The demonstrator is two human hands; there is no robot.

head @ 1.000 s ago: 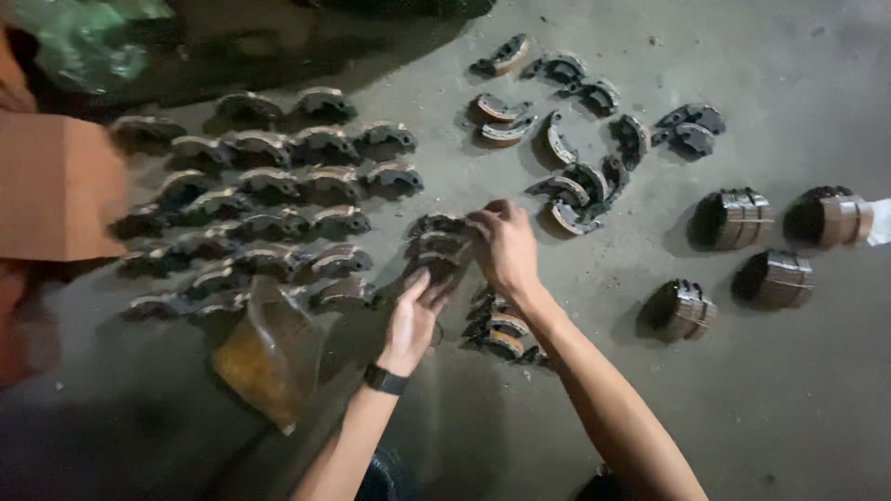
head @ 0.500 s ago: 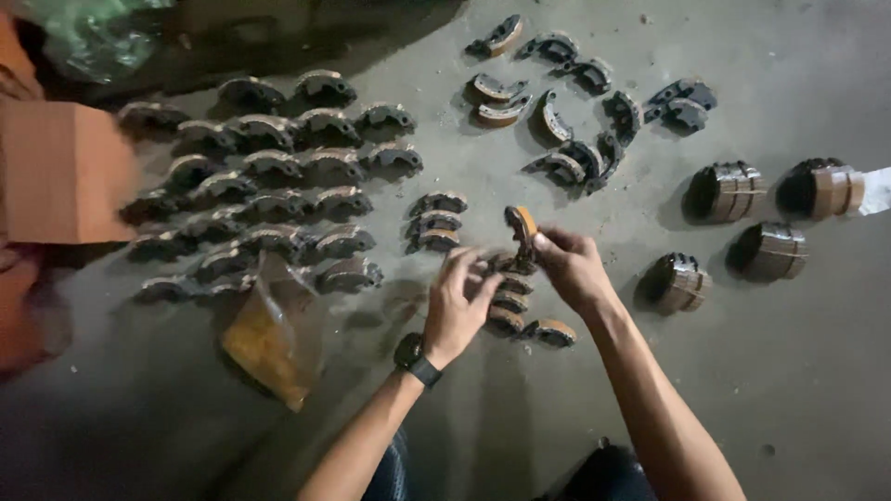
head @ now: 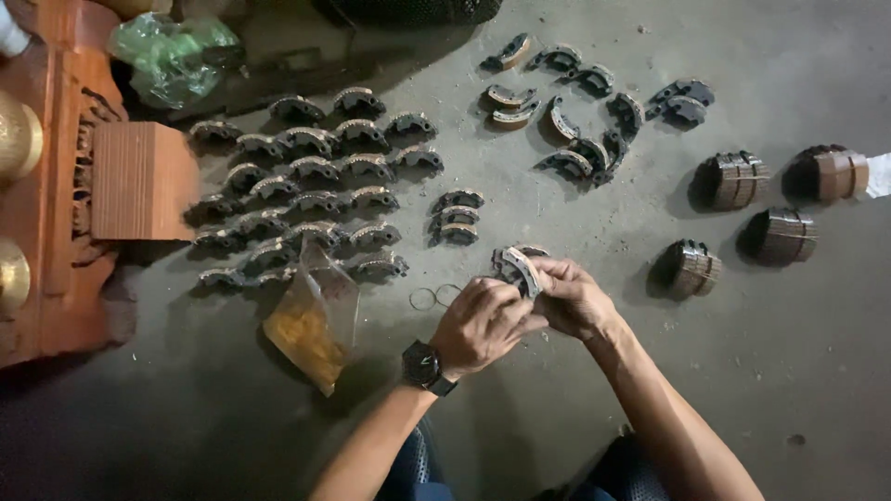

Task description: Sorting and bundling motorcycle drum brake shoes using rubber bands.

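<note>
Head view: the left hand [head: 483,325] and the right hand [head: 571,299] meet above the concrete floor [head: 557,408], both clenched on one curved brake shoe [head: 518,267] held between them at centre. Two thin wire rings [head: 436,297] lie on the floor just left of the hands. Rows of brake shoes [head: 306,186] fill the far left; a yellow plastic bag [head: 311,325] lies beside them. Stacked pads [head: 738,181] sit at right.
</note>
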